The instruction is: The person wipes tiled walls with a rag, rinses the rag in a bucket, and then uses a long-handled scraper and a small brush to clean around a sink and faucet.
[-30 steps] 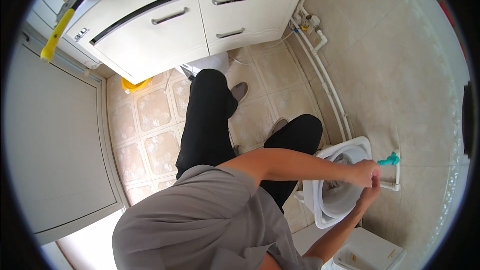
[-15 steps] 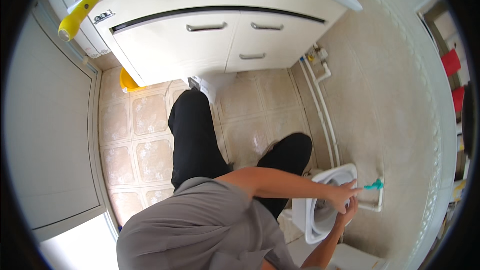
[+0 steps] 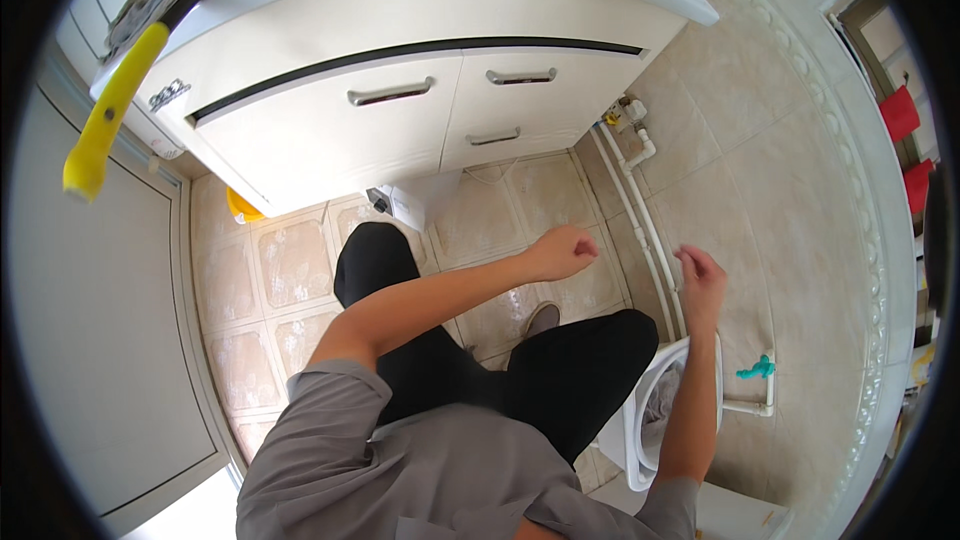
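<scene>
My left hand (image 3: 563, 253) hangs over the tiled floor in front of the cabinet, its fingers curled in and no object showing in it. To its right my right hand (image 3: 702, 275) is raised beside the wall pipes, fingers bent but apart, holding nothing I can see. Below that hand, by my right knee, stands a white tub (image 3: 620, 445) with a rounded opening, partly covered by my right forearm. Inside it lies crumpled grey cloth (image 3: 660, 402). Neither hand touches the tub or the other hand.
A white cabinet (image 3: 330, 135) with metal handles stands ahead. A yellow-handled tool (image 3: 110, 120) juts over its left corner. White pipes (image 3: 640, 215) run along the right wall near a teal tap (image 3: 757, 368). A yellow basin (image 3: 243, 207) and a white box (image 3: 408, 204) sit at the cabinet's foot.
Both hands were together over the tub; they have come apart and moved away from it, the left toward the middle. The view has shifted, and the cloth inside the tub shows more plainly.
</scene>
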Demonstrator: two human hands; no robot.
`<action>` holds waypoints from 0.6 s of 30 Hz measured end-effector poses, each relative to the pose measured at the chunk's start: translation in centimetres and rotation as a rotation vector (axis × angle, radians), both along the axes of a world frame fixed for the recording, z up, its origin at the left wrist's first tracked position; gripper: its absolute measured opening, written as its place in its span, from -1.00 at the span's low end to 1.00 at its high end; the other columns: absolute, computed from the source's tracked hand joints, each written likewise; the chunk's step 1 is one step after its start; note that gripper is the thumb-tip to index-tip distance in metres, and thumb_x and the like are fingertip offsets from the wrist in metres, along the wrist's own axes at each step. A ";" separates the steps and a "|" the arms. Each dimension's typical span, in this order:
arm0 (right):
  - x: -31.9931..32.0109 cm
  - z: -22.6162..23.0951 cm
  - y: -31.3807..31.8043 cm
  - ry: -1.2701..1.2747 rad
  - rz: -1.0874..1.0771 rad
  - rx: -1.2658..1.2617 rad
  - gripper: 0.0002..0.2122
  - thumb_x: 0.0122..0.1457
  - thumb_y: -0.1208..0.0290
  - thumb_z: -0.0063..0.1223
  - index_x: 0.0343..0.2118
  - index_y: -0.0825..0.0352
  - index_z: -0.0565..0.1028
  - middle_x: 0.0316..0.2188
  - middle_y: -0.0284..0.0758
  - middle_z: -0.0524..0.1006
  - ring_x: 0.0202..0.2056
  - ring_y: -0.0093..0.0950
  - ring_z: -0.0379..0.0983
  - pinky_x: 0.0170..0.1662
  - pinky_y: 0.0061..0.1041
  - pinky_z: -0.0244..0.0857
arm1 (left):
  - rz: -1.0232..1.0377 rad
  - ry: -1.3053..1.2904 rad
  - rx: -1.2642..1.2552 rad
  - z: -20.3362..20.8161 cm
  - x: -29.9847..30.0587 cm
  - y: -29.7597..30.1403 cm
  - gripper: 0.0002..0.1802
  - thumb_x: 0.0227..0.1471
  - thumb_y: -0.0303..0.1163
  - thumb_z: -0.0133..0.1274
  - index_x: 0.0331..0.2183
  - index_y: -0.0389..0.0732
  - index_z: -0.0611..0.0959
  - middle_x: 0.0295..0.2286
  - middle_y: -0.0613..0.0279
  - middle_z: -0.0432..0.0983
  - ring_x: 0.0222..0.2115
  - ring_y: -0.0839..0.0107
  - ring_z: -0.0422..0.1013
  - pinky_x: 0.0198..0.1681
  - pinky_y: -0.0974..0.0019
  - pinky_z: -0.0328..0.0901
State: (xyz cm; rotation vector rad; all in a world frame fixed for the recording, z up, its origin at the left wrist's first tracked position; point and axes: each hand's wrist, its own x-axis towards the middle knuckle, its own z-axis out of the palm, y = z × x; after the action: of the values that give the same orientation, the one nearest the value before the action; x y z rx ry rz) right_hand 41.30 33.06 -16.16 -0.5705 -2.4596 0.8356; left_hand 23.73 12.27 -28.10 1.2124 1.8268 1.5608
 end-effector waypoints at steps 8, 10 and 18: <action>-20.7 -0.4 -9.6 0.293 0.301 0.118 -0.66 0.22 0.45 0.10 0.05 0.38 0.47 0.07 -0.14 0.47 0.08 -0.27 0.42 0.11 -0.41 0.29 | 0.113 0.016 -0.290 -6.5 -3.5 -5.3 -0.75 0.04 -0.34 0.12 -0.25 -0.27 0.67 -0.35 0.02 0.62 -0.30 0.19 0.55 -0.18 0.22 0.42; -23.5 -1.7 -9.4 0.335 0.211 0.094 -0.60 0.23 0.40 0.09 0.10 0.43 0.40 0.12 -0.07 0.41 0.13 -0.18 0.35 0.16 -0.35 0.23 | 0.140 0.017 -0.309 -2.7 -3.3 -5.5 -0.74 0.05 -0.35 0.11 -0.22 -0.27 0.65 -0.32 0.02 0.62 -0.29 0.19 0.55 -0.18 0.20 0.42; -28.4 -0.9 -13.8 0.361 0.157 -0.089 -0.27 0.29 0.15 -0.04 0.26 0.70 0.00 0.31 0.27 -0.06 0.38 0.03 -0.18 0.39 -0.12 -0.32 | 0.025 0.253 -0.317 -0.5 -2.0 -7.8 -0.73 0.07 -0.36 0.09 -0.17 -0.23 0.61 -0.30 0.03 0.58 -0.29 0.09 0.52 -0.19 0.10 0.40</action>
State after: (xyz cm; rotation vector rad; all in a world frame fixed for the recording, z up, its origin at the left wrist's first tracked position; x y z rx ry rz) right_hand 12.92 19.27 -17.02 -0.2321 -2.1629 1.0164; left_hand 21.69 4.47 -28.60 1.2813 2.1562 1.1110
